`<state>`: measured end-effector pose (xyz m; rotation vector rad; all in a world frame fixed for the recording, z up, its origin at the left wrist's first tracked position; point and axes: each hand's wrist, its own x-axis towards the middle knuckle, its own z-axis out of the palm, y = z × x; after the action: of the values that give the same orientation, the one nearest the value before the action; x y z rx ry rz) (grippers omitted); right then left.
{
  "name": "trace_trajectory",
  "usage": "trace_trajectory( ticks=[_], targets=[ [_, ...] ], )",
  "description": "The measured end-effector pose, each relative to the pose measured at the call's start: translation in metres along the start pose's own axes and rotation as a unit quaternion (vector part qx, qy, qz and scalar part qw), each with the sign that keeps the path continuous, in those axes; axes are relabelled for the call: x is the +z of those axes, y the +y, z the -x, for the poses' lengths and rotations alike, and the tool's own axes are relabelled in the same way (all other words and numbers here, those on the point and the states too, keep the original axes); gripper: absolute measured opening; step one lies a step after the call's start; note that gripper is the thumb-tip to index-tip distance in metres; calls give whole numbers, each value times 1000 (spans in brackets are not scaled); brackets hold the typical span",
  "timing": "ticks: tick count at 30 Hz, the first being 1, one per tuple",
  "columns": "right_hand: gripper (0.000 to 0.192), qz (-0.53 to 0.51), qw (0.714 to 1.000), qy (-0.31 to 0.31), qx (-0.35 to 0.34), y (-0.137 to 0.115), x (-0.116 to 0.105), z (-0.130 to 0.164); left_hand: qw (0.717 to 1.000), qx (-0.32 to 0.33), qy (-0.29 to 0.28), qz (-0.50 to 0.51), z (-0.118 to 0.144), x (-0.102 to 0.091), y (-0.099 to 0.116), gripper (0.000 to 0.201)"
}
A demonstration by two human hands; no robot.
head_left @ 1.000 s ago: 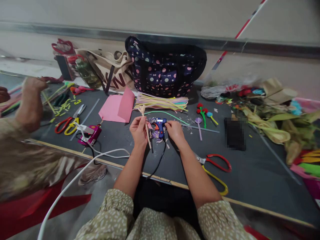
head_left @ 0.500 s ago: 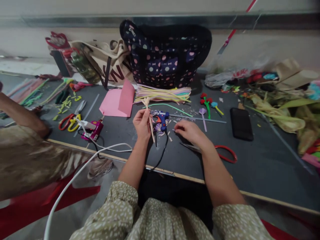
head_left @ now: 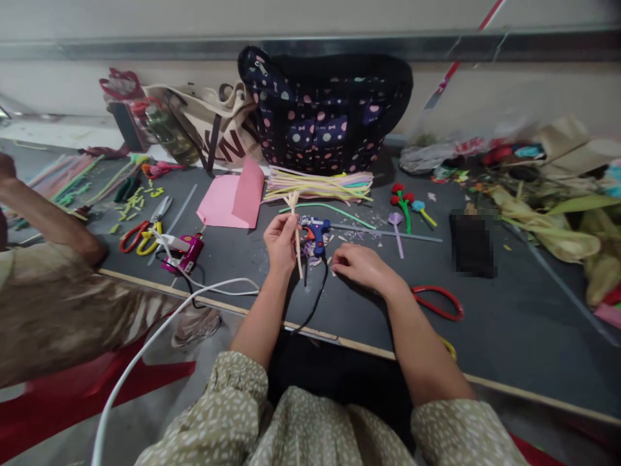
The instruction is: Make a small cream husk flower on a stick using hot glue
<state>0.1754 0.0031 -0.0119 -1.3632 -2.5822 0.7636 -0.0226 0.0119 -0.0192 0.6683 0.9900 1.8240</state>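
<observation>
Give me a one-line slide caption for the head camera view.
Left hand holds a cream pipe-cleaner stem upright beside a blue glue gun; right hand rests on the dark table.

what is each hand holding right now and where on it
The left hand pinches a cream pipe-cleaner stem around its middle. The right hand rests flat on the table, holding nothing.

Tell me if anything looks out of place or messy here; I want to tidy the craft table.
Small paper scraps lie scattered around the blue glue gun, next to the left hand holding a beige stick. The right hand rests flat on the table. Nothing looks damaged.
</observation>
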Motion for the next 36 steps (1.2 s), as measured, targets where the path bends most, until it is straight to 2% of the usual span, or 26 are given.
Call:
trace_trajectory(
  ticks=[3, 7, 11, 15, 19, 21, 23, 26, 30, 33, 36],
  targets=[
    [17, 33, 999, -5, 16, -7, 4, -1, 1000, -4, -4, -2, 1, 1, 0, 29],
    [11, 55, 998, -12, 21, -12, 9, -2, 1000, -11, -17, 0, 2, 2, 2, 27],
    [11, 37, 999, -22, 27, -11, 3, 1, 999, -22, -27, 4, 5, 3, 3, 27],
    [10, -99, 994, 29, 43, -7, -10, 5, 998, -30, -49, 9, 8, 5, 3, 27],
    [19, -283, 950, 120, 46, -2, -17, 4, 992, -78, -99, 5, 13, 7, 3, 28],
    [20, -318, 935, 151, 49, 2, -18, 4, 989, -94, -113, 0, 15, 7, 4, 30],
    [18, -321, 933, 152, 53, 5, -19, 4, 988, -97, -117, -1, 16, 8, 5, 29],
    [12, -271, 958, 83, 51, 7, -19, 7, 990, -94, -108, 14, 14, 8, 6, 28],
    [3, -81, 996, -22, 27, -1, -16, 10, 991, -99, -92, 21, 11, 8, 7, 29],
    [4, 40, 999, -37, -1, -11, -9, 9, 990, -109, -92, 24, 11, 8, 7, 29],
    [7, 105, 994, -42, -12, -17, -3, 6, 988, -119, -98, 29, 12, 7, 6, 29]
  ],
)
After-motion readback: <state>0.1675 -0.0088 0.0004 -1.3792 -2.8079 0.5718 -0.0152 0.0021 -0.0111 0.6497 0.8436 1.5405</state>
